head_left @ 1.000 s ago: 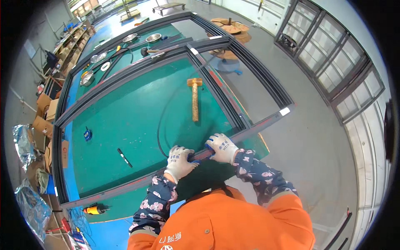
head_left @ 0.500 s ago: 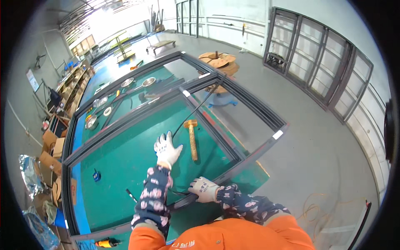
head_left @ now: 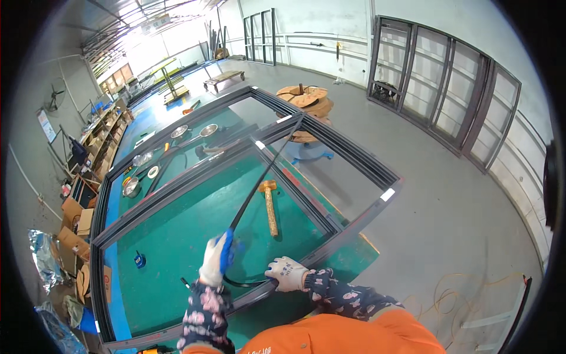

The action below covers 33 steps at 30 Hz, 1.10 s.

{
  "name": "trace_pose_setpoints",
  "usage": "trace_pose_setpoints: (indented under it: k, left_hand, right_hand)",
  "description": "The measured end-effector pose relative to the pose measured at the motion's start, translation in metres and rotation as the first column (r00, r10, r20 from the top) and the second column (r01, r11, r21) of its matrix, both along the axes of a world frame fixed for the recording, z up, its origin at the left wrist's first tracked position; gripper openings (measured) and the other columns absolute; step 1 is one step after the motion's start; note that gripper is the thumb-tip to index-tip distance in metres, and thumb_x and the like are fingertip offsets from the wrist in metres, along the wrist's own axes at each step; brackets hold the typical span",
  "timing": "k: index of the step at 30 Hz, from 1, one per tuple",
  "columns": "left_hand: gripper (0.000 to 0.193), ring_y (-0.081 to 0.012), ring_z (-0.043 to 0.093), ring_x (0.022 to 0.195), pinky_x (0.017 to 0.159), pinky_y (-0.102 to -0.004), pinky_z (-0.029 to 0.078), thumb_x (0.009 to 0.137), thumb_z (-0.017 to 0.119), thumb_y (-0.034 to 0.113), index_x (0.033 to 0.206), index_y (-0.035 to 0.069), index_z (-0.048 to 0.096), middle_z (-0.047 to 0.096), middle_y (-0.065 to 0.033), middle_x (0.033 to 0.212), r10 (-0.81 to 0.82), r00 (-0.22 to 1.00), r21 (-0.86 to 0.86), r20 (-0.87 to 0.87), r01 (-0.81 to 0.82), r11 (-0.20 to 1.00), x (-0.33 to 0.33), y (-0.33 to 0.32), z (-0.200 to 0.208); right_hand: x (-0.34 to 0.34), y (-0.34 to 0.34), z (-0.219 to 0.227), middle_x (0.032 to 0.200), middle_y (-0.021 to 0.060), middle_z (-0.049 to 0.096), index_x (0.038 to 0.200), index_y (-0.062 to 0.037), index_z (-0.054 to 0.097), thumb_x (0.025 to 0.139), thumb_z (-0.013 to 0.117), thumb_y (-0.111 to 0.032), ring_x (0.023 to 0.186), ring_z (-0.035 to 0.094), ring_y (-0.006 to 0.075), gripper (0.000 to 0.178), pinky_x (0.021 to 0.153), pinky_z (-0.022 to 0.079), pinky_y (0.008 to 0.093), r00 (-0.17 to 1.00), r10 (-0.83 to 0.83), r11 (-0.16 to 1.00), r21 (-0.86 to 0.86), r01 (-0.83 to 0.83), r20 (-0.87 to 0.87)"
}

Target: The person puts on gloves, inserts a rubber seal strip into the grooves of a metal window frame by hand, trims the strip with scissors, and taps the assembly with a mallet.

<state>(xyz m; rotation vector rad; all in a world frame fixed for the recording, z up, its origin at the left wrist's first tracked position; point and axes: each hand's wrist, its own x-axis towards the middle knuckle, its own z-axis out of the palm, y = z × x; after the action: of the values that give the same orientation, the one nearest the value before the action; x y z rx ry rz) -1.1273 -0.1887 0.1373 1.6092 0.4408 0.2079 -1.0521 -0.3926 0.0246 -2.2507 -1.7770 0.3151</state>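
My left hand, in a white glove with blue palm, is closed around a long black rubber strip. From there the strip runs taut across the dark grey window frame toward its far rail. Its near length loops under my left hand to my right hand. That gloved hand is closed over the strip at the frame's near rail; the fingertips are partly hidden. Inside the frame, a wooden-handled hammer lies on the green table top.
A spool stands beyond the frame on a blue base. Metal bowls, a tape roll and a small blue bottle rest on the table. Cartons line the left; more frames lean on the right wall.
My left hand has closed on the strip and drawn back toward me, lifting and tightening it. My right hand stays at the near rail. The view has tilted slightly.
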Motion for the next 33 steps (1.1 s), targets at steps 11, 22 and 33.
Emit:
trace_pose_setpoints:
  k: [11,22,33]
  left_hand:
    - [0.038,-0.0107,0.040,0.044,0.044,-0.0251,0.033,0.107,0.048,0.034,0.082,0.008,0.062,0.045,0.0027,0.055,0.588,0.793,-0.496,0.160,-0.451,0.743,-0.215,0.027,-0.072]
    - [0.030,-0.0340,0.067,0.076,0.075,-0.0397,0.051,0.076,0.068,0.036,0.090,0.010,0.072,0.073,-0.0108,0.083,0.827,0.518,0.912,-0.218,-0.193,0.362,-0.233,0.100,-0.146]
    - [0.040,-0.0324,0.067,0.099,0.105,-0.0438,0.039,0.081,0.057,0.044,0.097,0.011,0.073,0.074,-0.0114,0.097,0.840,0.447,0.933,-0.307,-0.035,0.359,-0.240,0.049,-0.127]
  right_hand:
    - [-0.009,-0.003,-0.006,0.100,0.0109,0.067,0.098,-0.0086,0.068,0.071,0.075,-0.026,0.096,0.063,0.0321,0.033,0.089,0.048,0.0422,0.996,0.072,0.997,0.036,-0.074,0.043]
    - [-0.019,0.007,0.002,0.102,0.0128,0.066,0.095,-0.0087,0.065,0.070,0.077,-0.032,0.097,0.061,0.0336,0.037,0.090,0.047,0.0434,0.985,0.127,0.992,-0.004,-0.127,0.118]
    - [-0.054,0.024,0.011,0.103,0.0136,0.066,0.096,-0.0078,0.064,0.070,0.077,-0.031,0.099,0.060,0.0346,0.037,0.091,0.046,0.0434,0.961,0.251,0.961,-0.150,-0.232,0.119]
